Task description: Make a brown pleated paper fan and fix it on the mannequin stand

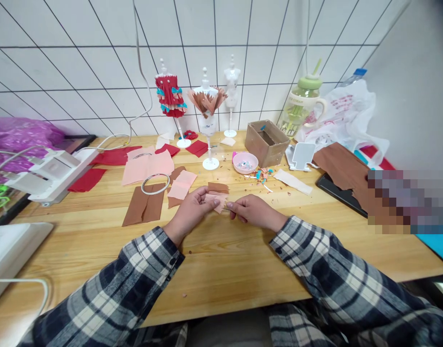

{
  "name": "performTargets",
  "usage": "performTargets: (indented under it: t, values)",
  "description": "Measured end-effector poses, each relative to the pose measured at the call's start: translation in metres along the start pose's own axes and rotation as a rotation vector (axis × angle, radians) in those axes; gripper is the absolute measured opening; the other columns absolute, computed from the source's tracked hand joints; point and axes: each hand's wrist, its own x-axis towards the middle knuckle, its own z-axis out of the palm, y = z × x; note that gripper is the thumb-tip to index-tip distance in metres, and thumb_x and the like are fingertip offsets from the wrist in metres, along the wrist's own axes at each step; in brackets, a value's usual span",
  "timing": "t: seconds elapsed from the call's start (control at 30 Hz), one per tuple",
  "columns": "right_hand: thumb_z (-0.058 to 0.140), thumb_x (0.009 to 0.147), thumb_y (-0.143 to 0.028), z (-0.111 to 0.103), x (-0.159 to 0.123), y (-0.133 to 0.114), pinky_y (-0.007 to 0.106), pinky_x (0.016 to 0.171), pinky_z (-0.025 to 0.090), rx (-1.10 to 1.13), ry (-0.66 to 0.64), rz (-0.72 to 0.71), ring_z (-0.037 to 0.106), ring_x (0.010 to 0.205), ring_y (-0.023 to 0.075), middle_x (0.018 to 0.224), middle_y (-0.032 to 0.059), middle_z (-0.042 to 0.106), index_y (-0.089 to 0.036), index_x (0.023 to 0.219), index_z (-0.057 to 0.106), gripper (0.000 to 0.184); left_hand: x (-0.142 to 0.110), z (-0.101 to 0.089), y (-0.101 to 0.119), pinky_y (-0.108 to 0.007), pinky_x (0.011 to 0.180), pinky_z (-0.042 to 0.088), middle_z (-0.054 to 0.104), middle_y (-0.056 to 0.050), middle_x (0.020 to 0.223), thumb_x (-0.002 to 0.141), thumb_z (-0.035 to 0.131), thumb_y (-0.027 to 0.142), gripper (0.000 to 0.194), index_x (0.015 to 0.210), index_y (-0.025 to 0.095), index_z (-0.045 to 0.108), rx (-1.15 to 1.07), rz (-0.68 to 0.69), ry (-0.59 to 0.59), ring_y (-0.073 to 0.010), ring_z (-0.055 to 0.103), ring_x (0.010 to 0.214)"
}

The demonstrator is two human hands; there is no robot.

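My left hand is closed in a pinch on a small pink crepe paper piece with a jagged edge. A brown crepe paper piece shows just behind it. My right hand is also pinched closed, its thumb and forefinger at the right edge of the pink paper; a thin greyish bit at the fingertips is too small to make out. Both hands are just above the table. Beyond them stands a white mini dress form with pointed brown and pink paper petals around its chest.
A dress form in red paper and a bare one stand behind. Right of centre are a pink bowl of sequins, paper scraps, a cardboard box and a phone stand. Crepe sheets and a metal ring lie left.
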Motion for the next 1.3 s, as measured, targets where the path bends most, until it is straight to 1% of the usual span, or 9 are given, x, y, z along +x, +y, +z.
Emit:
performTargets:
  t: [0.27, 0.4, 0.53, 0.67, 0.77, 0.9, 1.07, 1.17, 1.3]
  values:
    - [0.042, 0.094, -0.053, 0.001, 0.005, 0.003, 0.024, 0.052, 0.032, 0.099, 0.005, 0.018, 0.042, 0.047, 0.0102, 0.048, -0.0044, 0.046, -0.016, 0.071, 0.066, 0.050, 0.000, -0.001, -0.001, -0.030, 0.080, 0.051, 0.074, -0.009, 0.103, 0.071, 0.078, 0.033, 0.043, 0.107, 0.015, 0.062, -0.017, -0.020, 0.022, -0.0195, 0.069, 0.089]
    - [0.039, 0.094, -0.054, 0.002, 0.006, 0.002, 0.024, 0.055, 0.032, 0.128, 0.104, 0.004, 0.043, 0.053, 0.0114, 0.053, -0.0029, 0.047, -0.015, 0.073, 0.067, 0.052, 0.001, 0.002, 0.001, -0.030, 0.079, 0.052, 0.075, -0.006, 0.097, 0.070, 0.079, 0.033, 0.042, 0.103, 0.016, 0.059, -0.041, -0.002, 0.061, -0.0185, 0.069, 0.086]
    - [0.058, 0.083, -0.052, 0.005, 0.003, 0.000, 0.024, 0.058, 0.034, 0.180, 0.166, -0.036, 0.048, 0.063, 0.0132, 0.066, -0.0008, 0.058, -0.016, 0.089, 0.072, 0.040, 0.002, 0.007, 0.002, -0.031, 0.078, 0.053, 0.074, -0.006, 0.093, 0.070, 0.079, 0.034, 0.047, 0.107, 0.016, 0.058, -0.049, 0.023, 0.094, -0.0205, 0.069, 0.088]
    - [0.067, 0.076, -0.047, 0.010, 0.003, -0.002, 0.024, 0.059, 0.035, 0.202, 0.192, 0.022, 0.048, 0.063, 0.0135, 0.068, -0.0005, 0.060, -0.016, 0.098, 0.074, 0.038, 0.003, 0.009, 0.000, -0.029, 0.071, 0.053, 0.073, -0.005, 0.092, 0.069, 0.080, 0.035, 0.049, 0.107, 0.016, 0.056, -0.024, 0.028, 0.127, -0.0182, 0.069, 0.079]
    - [0.068, 0.074, -0.045, 0.013, 0.005, -0.004, 0.025, 0.062, 0.037, 0.275, 0.210, 0.040, 0.051, 0.066, 0.0135, 0.072, 0.0002, 0.063, -0.014, 0.094, 0.073, 0.037, 0.004, 0.008, -0.002, -0.028, 0.072, 0.053, 0.073, -0.005, 0.093, 0.065, 0.082, 0.034, 0.053, 0.107, 0.017, 0.055, -0.026, 0.038, 0.137, -0.0166, 0.068, 0.078]
    - [0.070, 0.069, -0.043, 0.014, 0.006, -0.004, 0.024, 0.060, 0.036, 0.328, 0.222, 0.050, 0.048, 0.063, 0.0125, 0.066, -0.0017, 0.059, -0.013, 0.082, 0.070, 0.033, 0.004, 0.009, -0.002, -0.030, 0.075, 0.054, 0.073, -0.006, 0.097, 0.063, 0.083, 0.034, 0.052, 0.105, 0.017, 0.057, -0.041, 0.040, 0.112, -0.0171, 0.069, 0.081]
    - [0.069, 0.068, -0.043, 0.010, 0.005, 0.002, 0.025, 0.061, 0.036, 0.344, 0.223, 0.066, 0.048, 0.062, 0.0125, 0.065, -0.0019, 0.058, -0.014, 0.079, 0.067, 0.031, 0.003, 0.008, 0.000, -0.028, 0.074, 0.054, 0.074, -0.004, 0.091, 0.064, 0.083, 0.032, 0.054, 0.109, 0.017, 0.056, -0.083, 0.032, 0.174, -0.0167, 0.069, 0.080]
    - [0.063, 0.075, -0.043, 0.007, 0.005, 0.004, 0.025, 0.057, 0.035, 0.321, 0.246, 0.064, 0.046, 0.058, 0.0124, 0.061, -0.0026, 0.053, -0.016, 0.074, 0.063, 0.028, 0.004, 0.006, -0.001, -0.029, 0.074, 0.055, 0.074, -0.004, 0.089, 0.065, 0.083, 0.032, 0.056, 0.112, 0.018, 0.056, -0.092, 0.028, 0.161, -0.0171, 0.069, 0.079]
    - [0.050, 0.083, -0.042, 0.006, 0.005, 0.003, 0.025, 0.053, 0.032, 0.331, 0.308, 0.098, 0.040, 0.051, 0.0119, 0.054, -0.0035, 0.044, -0.018, 0.069, 0.059, 0.029, 0.004, 0.003, -0.003, -0.030, 0.076, 0.055, 0.074, -0.006, 0.095, 0.068, 0.081, 0.035, 0.056, 0.115, 0.018, 0.055, -0.046, 0.047, 0.137, -0.0177, 0.069, 0.081]
